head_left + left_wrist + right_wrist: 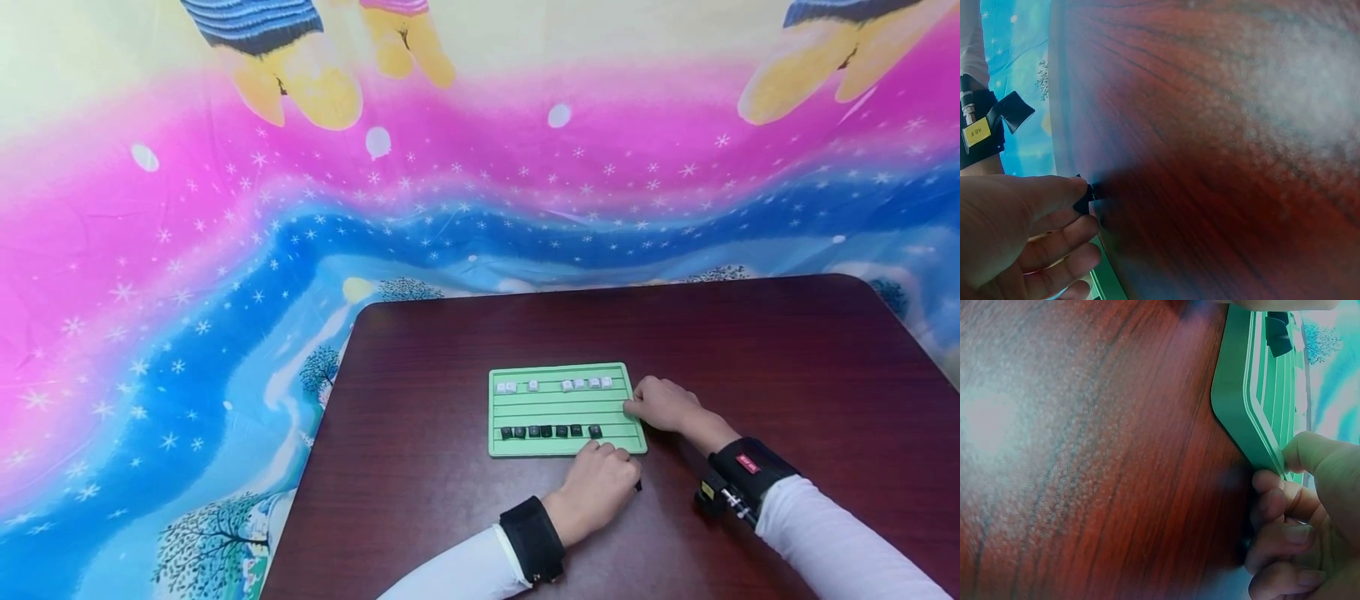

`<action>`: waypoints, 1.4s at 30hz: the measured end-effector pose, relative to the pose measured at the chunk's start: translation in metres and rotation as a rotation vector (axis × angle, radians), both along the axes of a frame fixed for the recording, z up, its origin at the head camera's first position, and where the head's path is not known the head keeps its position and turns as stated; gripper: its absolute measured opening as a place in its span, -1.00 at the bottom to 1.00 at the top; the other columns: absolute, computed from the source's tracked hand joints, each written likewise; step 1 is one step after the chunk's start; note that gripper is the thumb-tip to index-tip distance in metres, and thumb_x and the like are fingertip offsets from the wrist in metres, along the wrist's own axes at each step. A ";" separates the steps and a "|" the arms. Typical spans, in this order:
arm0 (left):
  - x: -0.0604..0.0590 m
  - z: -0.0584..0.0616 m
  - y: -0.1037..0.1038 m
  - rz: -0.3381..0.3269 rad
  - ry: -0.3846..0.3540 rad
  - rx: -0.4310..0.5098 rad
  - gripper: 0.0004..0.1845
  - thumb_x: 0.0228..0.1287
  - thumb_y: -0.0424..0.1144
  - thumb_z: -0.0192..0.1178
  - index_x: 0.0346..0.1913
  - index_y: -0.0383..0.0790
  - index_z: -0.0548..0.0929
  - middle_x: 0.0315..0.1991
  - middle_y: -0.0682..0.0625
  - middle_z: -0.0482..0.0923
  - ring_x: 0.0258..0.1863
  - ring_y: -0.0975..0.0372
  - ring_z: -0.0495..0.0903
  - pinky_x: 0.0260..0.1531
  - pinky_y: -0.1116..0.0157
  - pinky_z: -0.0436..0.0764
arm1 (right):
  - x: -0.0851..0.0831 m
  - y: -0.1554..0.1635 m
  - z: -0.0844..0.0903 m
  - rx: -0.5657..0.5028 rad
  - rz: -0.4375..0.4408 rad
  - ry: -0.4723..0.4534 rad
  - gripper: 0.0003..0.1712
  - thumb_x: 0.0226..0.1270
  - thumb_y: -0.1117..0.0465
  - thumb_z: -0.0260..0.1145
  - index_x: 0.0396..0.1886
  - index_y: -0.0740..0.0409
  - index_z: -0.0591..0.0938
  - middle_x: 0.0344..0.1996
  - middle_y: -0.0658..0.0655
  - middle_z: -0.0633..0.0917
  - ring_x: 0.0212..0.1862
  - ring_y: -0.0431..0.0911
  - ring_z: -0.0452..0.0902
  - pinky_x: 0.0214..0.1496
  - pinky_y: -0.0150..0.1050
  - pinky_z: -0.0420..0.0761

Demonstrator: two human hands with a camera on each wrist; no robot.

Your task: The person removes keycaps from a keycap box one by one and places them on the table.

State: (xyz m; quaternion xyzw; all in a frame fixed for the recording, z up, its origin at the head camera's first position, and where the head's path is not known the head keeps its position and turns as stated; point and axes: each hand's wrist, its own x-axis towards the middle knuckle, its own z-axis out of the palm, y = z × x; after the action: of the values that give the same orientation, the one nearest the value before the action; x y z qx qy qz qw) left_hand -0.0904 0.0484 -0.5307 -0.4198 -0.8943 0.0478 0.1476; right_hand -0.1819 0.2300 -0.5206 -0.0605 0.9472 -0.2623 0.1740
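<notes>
A light green ridged tray lies on the table, with a row of white keycaps along its far side and a row of black keycaps along its near side. My left hand, just in front of the tray's near edge, pinches a black keycap between thumb and fingers. At the tray's right side, my right hand grips the rim, thumb on top and fingers against the outer wall. Another black keycap shows near the tray's corner in the right wrist view.
The dark reddish-brown table has a glossy, wood-grained top. Behind it hangs a colourful printed cloth with snowflakes and trees. Black bands, including the right wrist band, carry small devices near the tabletop.
</notes>
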 end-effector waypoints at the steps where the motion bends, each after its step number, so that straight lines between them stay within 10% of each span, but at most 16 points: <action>1: 0.000 0.000 0.000 0.001 0.000 0.001 -0.91 0.20 -0.02 0.37 -0.42 0.16 0.69 -0.40 0.25 0.65 -0.44 0.40 0.57 -0.49 0.42 0.34 | 0.000 0.000 0.000 -0.001 0.001 0.001 -0.50 0.34 0.14 0.18 -0.81 -0.04 0.28 -0.80 -0.11 0.18 -0.70 -0.21 0.08 -0.56 -0.36 0.03; 42: -0.009 0.017 -0.006 0.070 -0.081 0.067 -0.79 0.27 0.18 0.31 -0.25 0.17 0.70 -0.37 0.28 0.65 -0.33 0.40 0.64 -0.34 0.42 0.47 | -0.002 0.001 -0.002 0.015 0.013 -0.019 -0.48 0.34 0.10 0.18 -0.82 -0.07 0.26 -0.81 -0.12 0.18 -0.70 -0.22 0.07 -0.57 -0.36 0.06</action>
State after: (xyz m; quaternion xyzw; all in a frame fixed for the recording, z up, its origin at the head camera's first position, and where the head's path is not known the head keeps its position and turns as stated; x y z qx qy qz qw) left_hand -0.0989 0.0419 -0.5136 -0.3846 -0.9148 0.0060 0.1232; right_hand -0.1835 0.2311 -0.5226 -0.0626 0.9471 -0.2545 0.1851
